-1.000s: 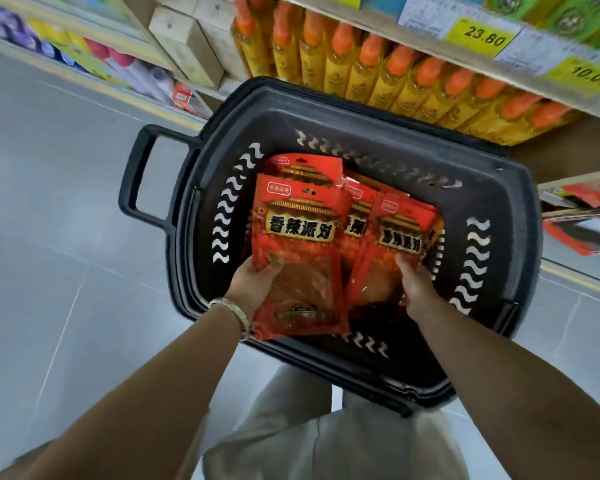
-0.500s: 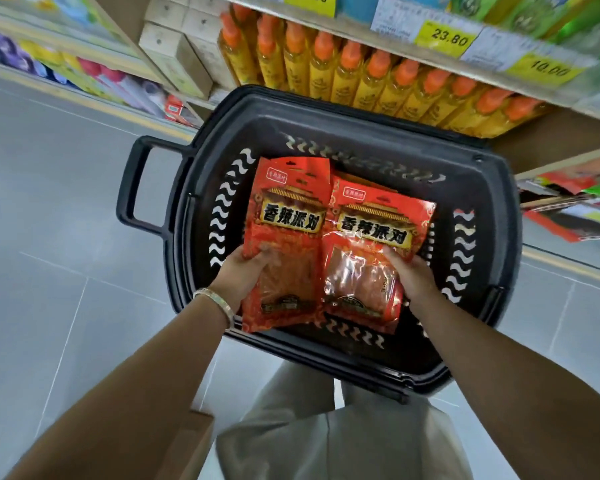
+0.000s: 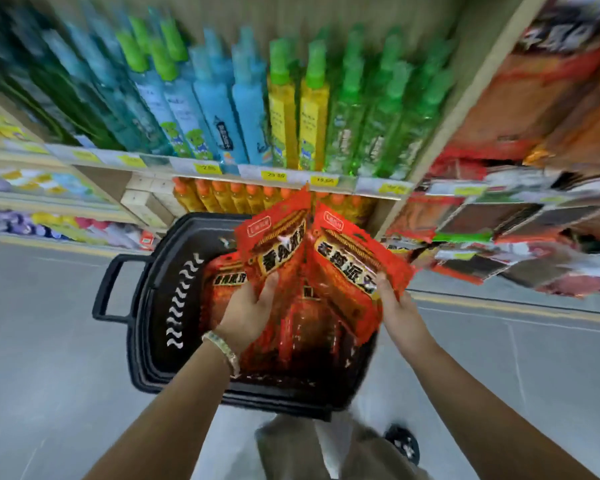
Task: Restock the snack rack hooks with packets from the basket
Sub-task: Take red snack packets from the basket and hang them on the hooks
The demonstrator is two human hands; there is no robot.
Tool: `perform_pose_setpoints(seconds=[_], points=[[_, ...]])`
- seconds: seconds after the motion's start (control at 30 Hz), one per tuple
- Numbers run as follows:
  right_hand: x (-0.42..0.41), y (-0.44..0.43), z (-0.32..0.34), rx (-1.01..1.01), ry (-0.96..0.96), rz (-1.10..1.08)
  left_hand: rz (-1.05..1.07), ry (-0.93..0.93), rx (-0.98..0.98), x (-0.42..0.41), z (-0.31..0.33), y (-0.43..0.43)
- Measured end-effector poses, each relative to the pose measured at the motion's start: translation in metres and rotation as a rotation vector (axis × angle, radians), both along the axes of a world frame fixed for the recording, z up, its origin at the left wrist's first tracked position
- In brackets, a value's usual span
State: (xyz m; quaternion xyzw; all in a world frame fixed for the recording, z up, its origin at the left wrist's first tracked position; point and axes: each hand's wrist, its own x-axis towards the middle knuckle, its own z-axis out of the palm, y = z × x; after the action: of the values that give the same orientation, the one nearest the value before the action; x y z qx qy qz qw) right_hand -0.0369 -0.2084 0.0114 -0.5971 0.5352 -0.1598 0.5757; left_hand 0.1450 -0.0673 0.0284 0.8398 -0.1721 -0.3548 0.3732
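Clamped in the left grip [image 3: 248, 313], thumb across the front: a glossy red plastic snack packet [image 3: 274, 251] with a gold label. Pinched at its outer edge by the right grip [image 3: 395, 306]: a second red packet [image 3: 350, 268], touching the first, both tilted. Below both grips: a black plastic shopping basket [image 3: 142, 306], with a third red packet [image 3: 219, 282] inside, just left of the left grip. Beyond the grips: shelved blue, yellow and green bottles [image 3: 281, 109]. Right of the right grip: a blurred rack of hanging snack packs [image 3: 499, 244]. Behind the left grip, on the wrist: a pale bracelet [image 3: 222, 348].
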Motion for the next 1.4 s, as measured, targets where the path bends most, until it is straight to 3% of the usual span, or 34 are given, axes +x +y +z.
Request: perform_pose_setpoints(seconds=[0.23,0.4,0.53,0.63,0.77,0.93,1.4], points=[[-0.149,-0.069,0.088,-0.333,-0.192,-0.132,-0.162,-0.020,-0.274,-0.129,0.070,-0.089],[-0.248,-0.129,0.149,-0.396,-0.253,-0.332,-0.036,-0.101,-0.453,-0.208,0.120,-0.167],[-0.304,-0.172,0.194,-0.552,-0.267,-0.394,-0.064,-0.182,-0.506,-0.248,0.169,-0.220],[-0.334,-0.209,0.226,-0.676,-0.326,-0.482,-0.083,-0.202,-0.722,-0.266,0.202,-0.255],[-0.350,-0.252,0.272,-0.818,-0.404,-0.550,-0.130,-0.216,-0.902,-0.278,0.250,-0.297],[-0.352,-0.315,0.322,-0.901,-0.457,-0.553,-0.033,-0.204,-1.076,-0.271,0.301,-0.355],[-0.297,-0.452,0.433,-0.834,-0.780,-0.417,-0.208,-0.213,-1.272,-0.262,0.383,-0.461]])
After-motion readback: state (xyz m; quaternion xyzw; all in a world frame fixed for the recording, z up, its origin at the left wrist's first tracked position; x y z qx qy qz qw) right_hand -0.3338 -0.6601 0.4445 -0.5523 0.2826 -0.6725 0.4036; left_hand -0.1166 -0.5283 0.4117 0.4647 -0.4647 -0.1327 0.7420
